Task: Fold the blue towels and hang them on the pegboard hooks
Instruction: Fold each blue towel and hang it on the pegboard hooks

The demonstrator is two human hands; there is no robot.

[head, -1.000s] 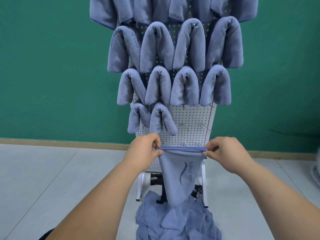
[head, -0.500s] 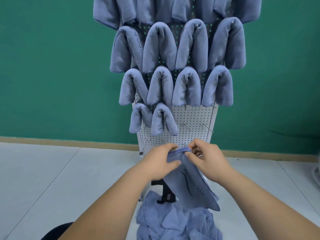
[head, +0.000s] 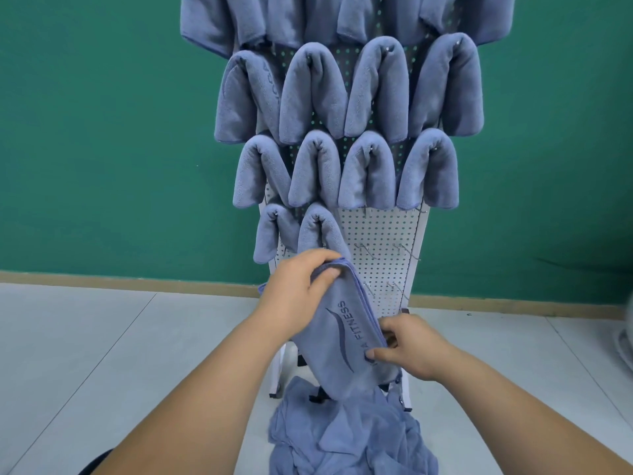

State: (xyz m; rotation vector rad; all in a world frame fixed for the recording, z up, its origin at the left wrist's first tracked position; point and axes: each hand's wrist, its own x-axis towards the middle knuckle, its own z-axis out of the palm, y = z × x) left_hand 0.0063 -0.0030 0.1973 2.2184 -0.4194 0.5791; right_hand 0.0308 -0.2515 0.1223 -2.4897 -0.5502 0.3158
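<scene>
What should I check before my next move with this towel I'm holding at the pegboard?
1. Grip of left hand on the towel top: ok.
2. Pinch of right hand on its lower edge: ok.
3. Folded as short as the hung towels: not ok, it is a long strip.
4. Free hooks on the pegboard: ok, several bare.
5. Lower end clear of the floor pile: cannot tell.

Dark "FITNESS" printed lengthwise on the held blue towel [head: 349, 337], a lone "A" before it, earlier letters hidden, curved swoosh mark [head: 337, 329] alongside, faint unreadable tone-on-tone lettering on a hung towel [head: 250, 97] at 11 o'clock
</scene>
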